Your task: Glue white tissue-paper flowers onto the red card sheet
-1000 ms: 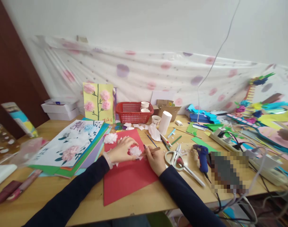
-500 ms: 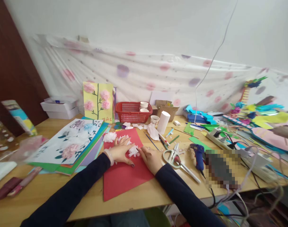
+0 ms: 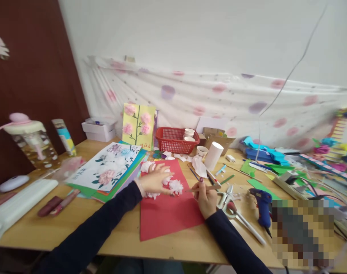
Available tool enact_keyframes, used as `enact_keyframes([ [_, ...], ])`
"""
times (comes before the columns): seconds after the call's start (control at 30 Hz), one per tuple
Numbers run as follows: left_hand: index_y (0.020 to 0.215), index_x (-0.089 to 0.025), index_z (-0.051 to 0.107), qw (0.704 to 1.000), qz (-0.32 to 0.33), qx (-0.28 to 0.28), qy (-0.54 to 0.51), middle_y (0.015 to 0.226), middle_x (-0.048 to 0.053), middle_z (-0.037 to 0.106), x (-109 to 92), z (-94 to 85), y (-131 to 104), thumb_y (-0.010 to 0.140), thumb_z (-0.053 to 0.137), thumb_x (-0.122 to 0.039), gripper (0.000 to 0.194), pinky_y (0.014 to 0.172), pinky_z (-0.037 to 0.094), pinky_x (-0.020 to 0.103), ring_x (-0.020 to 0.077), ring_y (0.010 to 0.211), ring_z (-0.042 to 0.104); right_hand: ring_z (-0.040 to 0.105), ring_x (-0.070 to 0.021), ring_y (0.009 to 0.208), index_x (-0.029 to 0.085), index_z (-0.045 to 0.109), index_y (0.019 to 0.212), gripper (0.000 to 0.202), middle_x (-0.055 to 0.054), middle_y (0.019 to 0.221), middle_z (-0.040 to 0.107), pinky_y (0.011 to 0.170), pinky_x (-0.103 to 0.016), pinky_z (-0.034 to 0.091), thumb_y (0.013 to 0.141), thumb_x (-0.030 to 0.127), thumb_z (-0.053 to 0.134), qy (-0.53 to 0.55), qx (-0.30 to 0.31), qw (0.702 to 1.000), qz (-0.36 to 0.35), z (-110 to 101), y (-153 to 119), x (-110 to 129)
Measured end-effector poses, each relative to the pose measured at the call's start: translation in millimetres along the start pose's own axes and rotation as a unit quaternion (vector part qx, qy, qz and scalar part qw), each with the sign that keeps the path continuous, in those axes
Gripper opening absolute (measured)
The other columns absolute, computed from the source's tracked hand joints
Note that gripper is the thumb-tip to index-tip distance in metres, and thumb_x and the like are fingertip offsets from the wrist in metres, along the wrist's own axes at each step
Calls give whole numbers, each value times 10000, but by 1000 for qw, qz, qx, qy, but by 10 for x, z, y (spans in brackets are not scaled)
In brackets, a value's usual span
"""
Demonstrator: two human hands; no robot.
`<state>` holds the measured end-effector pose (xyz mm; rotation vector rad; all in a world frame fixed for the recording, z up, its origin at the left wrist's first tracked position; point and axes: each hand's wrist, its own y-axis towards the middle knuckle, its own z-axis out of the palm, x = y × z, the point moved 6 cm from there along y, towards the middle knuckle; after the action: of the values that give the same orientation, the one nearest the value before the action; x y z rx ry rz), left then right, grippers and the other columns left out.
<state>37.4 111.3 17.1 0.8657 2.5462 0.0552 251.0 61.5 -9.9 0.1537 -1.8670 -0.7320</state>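
A sheet of red paper (image 3: 167, 220) lies in front of me, with several ruffled white paper flowers (image 3: 176, 187) on its upper part. My left hand (image 3: 154, 179) is spread over the flowers, fingers stretched out and partly covering them. At the right edge of the sheet, my right hand (image 3: 206, 199) pinches a thin brownish stick-like tool (image 3: 213, 187). Its narrow tip points left toward the nearest flower, apart from it. Just right of that hand lie the scissors (image 3: 225, 202), partly hidden behind it.
A blue glue gun (image 3: 263, 207) and a power strip (image 3: 287, 186) with cables lie at right. Behind stand a red basket (image 3: 176, 141), a white paper roll (image 3: 214, 156) and a yellow flower card (image 3: 138, 127). Stacked coloured papers (image 3: 113, 194) and a drink bottle (image 3: 33, 142) are at left.
My view has turned left, bringing in the bottle and a white power bar. My right hand has lifted off the paper and now shows the stick-like tool. My left hand stays over the flowers.
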Motion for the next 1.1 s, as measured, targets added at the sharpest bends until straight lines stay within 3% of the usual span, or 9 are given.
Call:
enact_keyframes([
  [0.07, 1077, -285, 766, 993, -19, -106, -42, 1214, 63, 730, 204, -395, -74, 680, 801, -471, 440, 1128, 345, 438, 307, 1282, 553, 429, -129, 314, 207, 589, 580, 654, 17, 350, 439, 351, -268, 317, 941, 709, 375, -7, -2, 1000, 1, -8, 9, -13],
  [0.1, 1005, -263, 779, 988, -45, -142, -40, 1109, 60, 764, 360, -586, -136, 765, 720, -441, 304, 1095, 381, 417, 286, 1202, 610, 422, -132, 306, 212, 585, 588, 645, 21, 342, 430, 345, -272, 312, 932, 718, 383, -7, 3, 1000, 4, -1, 14, -19],
  [0.23, 1061, -168, 728, 942, -193, -273, -14, 877, 70, 777, 1136, -1243, -556, 859, 501, -332, 345, 868, 513, 345, 244, 889, 716, 447, -141, 322, 211, 603, 702, 575, 28, 376, 469, 353, -267, 338, 923, 708, 416, 1, 36, 999, 10, 61, 28, -12],
  [0.33, 1039, -158, 714, 906, -284, -314, 10, 826, 61, 769, 1627, -1448, -900, 811, 507, -280, 331, 798, 524, 310, 251, 877, 722, 546, -153, 441, 205, 613, 820, 399, 0, 536, 587, 428, -264, 418, 908, 585, 532, -9, 37, 999, -26, 83, 25, 60],
  [0.5, 915, -193, 735, 888, -356, -289, 28, 973, 55, 772, 2082, -1432, -1232, 777, 611, -191, 186, 882, 513, 283, 252, 1035, 699, 540, -141, 491, 230, 521, 771, 131, 21, 601, 559, 479, -264, 428, 808, 322, 605, -17, 43, 998, -53, 101, -14, 64],
  [0.63, 1101, -161, 672, 883, -395, -253, 21, 1141, 82, 694, 2323, -1407, -1310, 925, 627, -262, 207, 925, 533, 397, 241, 1064, 660, 462, -124, 476, 243, 458, 740, 133, 52, 572, 468, 470, -260, 367, 816, 249, 568, -28, 50, 997, -58, 107, -52, -3],
  [0.73, 1250, -167, 593, 893, -397, -213, 4, 1253, 99, 617, 2450, -1334, -1235, 960, 619, -359, 349, 888, 558, 450, 233, 1057, 641, 406, -118, 470, 248, 396, 688, 218, 63, 543, 398, 472, -264, 337, 847, 255, 544, -56, 41, 995, -69, 91, -60, 2],
  [0.87, 1259, -171, 590, 905, -390, -171, -10, 1263, 100, 613, 2536, -1190, -1094, 958, 619, -353, 352, 889, 558, 446, 236, 1064, 639, 383, -116, 457, 251, 356, 658, 299, 65, 515, 387, 461, -262, 327, 886, 325, 536, -69, 39, 995, -59, 80, -54, 4],
  [1.1, 1266, -177, 586, 899, -375, -225, -23, 1273, 102, 608, 2576, -1196, -1100, 960, 617, -355, 356, 893, 556, 448, 238, 1072, 635, 446, -132, 492, 241, 465, 739, 308, 51, 560, 461, 494, -265, 380, 931, 465, 550, -52, 63, 996, -44, 72, -66, 12],
])
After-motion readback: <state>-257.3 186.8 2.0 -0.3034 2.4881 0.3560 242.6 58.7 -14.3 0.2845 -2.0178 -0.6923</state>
